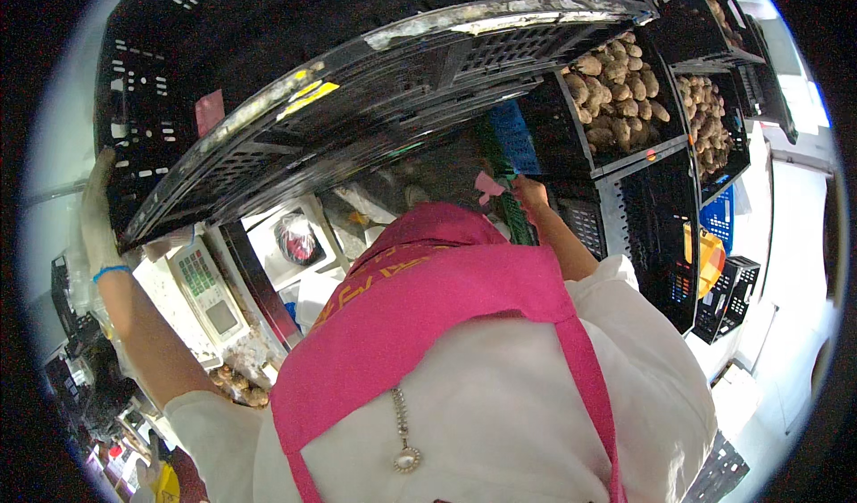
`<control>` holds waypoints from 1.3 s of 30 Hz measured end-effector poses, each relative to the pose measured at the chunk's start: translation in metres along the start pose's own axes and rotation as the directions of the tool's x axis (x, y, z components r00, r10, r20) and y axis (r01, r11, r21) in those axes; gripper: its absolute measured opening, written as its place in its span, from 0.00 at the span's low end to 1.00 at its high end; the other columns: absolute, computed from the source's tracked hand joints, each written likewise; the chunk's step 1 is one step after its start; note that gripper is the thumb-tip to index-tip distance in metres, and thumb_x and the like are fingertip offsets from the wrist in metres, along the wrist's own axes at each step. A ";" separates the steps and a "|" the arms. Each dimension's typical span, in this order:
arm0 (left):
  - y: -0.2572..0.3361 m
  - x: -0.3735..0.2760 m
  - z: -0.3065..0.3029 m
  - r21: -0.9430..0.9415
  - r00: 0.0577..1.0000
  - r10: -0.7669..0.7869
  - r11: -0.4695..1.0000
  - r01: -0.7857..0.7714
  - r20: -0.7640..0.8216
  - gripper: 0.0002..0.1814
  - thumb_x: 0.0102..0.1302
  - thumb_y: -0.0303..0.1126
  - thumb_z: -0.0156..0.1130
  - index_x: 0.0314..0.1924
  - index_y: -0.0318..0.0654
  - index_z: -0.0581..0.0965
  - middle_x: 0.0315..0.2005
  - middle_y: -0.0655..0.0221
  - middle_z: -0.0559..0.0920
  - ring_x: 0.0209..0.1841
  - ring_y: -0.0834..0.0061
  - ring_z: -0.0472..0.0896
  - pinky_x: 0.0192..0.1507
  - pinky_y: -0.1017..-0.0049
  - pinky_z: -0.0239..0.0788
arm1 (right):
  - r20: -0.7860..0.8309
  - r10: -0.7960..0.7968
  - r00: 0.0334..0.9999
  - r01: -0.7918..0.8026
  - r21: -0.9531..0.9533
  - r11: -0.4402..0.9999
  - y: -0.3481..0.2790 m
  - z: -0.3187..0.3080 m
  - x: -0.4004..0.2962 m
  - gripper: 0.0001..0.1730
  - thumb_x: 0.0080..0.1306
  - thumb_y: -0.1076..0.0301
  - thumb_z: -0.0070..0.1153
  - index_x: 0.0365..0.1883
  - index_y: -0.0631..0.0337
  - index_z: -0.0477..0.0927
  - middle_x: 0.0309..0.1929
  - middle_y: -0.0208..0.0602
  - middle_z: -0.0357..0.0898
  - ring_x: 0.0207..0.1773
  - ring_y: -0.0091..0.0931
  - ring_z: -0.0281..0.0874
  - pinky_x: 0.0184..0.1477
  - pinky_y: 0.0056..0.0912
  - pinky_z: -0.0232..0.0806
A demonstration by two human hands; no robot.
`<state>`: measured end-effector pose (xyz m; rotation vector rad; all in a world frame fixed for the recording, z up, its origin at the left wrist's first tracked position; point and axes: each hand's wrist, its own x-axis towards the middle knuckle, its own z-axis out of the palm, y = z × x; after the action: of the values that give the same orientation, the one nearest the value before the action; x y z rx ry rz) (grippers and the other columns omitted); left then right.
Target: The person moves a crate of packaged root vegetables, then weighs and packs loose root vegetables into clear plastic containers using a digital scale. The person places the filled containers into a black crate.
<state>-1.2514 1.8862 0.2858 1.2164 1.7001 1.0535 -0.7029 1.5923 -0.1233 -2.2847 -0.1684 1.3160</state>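
Observation:
A large black plastic crate with a worn, pale-smeared rim spans the upper view, tilted. Against its left end lies my left hand, in a pale glove with a blue cuff; its fingers point up along the outer wall, and their hold is unclear. My bare right hand is at the edge of a green plastic crate, near a pink tag. The fingers of that hand look bent, but whether they grip is partly hidden. A blue crate stands just beyond.
Brown root vegetables or tubers fill a black crate at the right, with another filled crate beside it. A digital scale lies below my left hand's side. A white box with a plastic-wrapped item stands nearer the middle.

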 end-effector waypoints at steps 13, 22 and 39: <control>0.014 -0.006 -0.015 0.627 0.904 0.342 0.771 -0.112 -0.258 0.36 0.63 0.64 0.52 0.54 0.38 0.80 0.47 0.49 0.83 0.54 0.53 0.79 0.58 0.61 0.66 | 0.662 -0.253 0.705 0.463 -0.160 0.872 -0.163 0.017 -0.099 0.24 0.69 0.48 0.57 0.47 0.61 0.83 0.42 0.37 0.84 0.46 0.30 0.83 0.50 0.36 0.73; -0.009 -0.153 -0.061 -0.040 0.739 0.192 0.958 -0.284 -0.645 0.18 0.67 0.34 0.60 0.54 0.33 0.78 0.27 0.69 0.82 0.22 0.84 0.73 0.23 0.83 0.64 | 0.948 -0.052 0.314 0.720 -0.202 0.663 -0.224 0.096 -0.170 0.27 0.68 0.48 0.57 0.54 0.62 0.78 0.49 0.37 0.82 0.53 0.28 0.79 0.55 0.34 0.70; -0.121 -0.297 0.000 -0.760 0.659 -0.467 0.596 -0.258 -0.590 0.12 0.70 0.33 0.57 0.50 0.38 0.79 0.25 0.68 0.81 0.22 0.83 0.72 0.24 0.81 0.65 | 0.934 0.358 -0.001 0.223 -0.349 0.910 -0.158 0.233 -0.325 0.23 0.71 0.62 0.54 0.61 0.61 0.70 0.51 0.38 0.81 0.50 0.29 0.82 0.49 0.34 0.76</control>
<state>-1.2189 1.5761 0.2105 -0.0161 1.4441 2.1383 -1.0482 1.7014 0.1085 -0.9235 -0.9024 3.0237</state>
